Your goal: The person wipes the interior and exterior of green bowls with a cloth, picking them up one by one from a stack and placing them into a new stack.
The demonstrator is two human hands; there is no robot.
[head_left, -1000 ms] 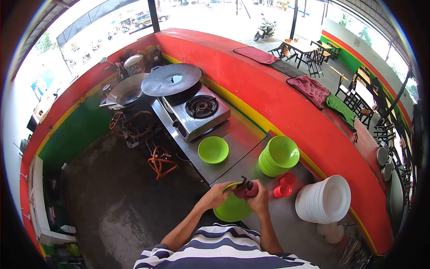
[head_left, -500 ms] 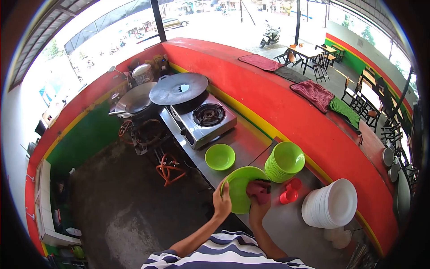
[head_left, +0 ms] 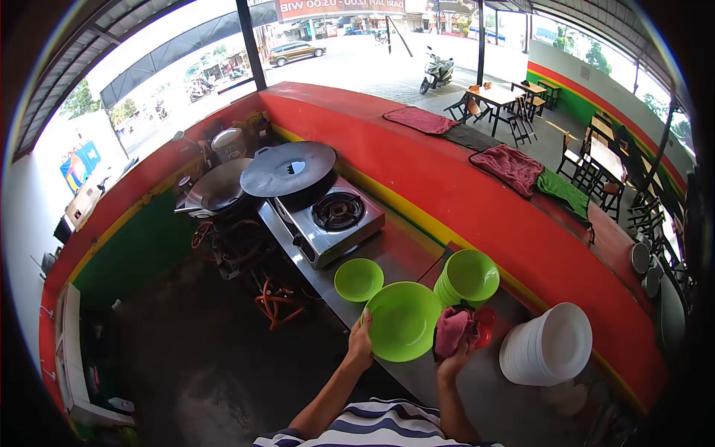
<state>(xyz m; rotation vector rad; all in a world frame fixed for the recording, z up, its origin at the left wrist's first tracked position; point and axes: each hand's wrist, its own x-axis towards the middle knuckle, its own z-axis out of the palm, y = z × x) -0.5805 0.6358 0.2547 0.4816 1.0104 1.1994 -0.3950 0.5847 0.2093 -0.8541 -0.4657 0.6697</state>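
Observation:
My left hand grips the left rim of a lime-green bowl, its inside facing me. A bunched maroon cloth is in my right hand, close to the bowl's right rim. Just beyond the held bowl, a smaller green bowl sits on the metal counter. A stack of green bowls stands to the right, behind the cloth. Red cups show partly past my right hand.
A gas stove with a large flat pan and a wok are at the far left. Stacked white bowls stand right. A red wall borders the counter, with cloths on top.
My right hand has moved the cloth from inside the bowl to beyond its right rim. The held bowl has turned more towards me. The view has tilted up slightly.

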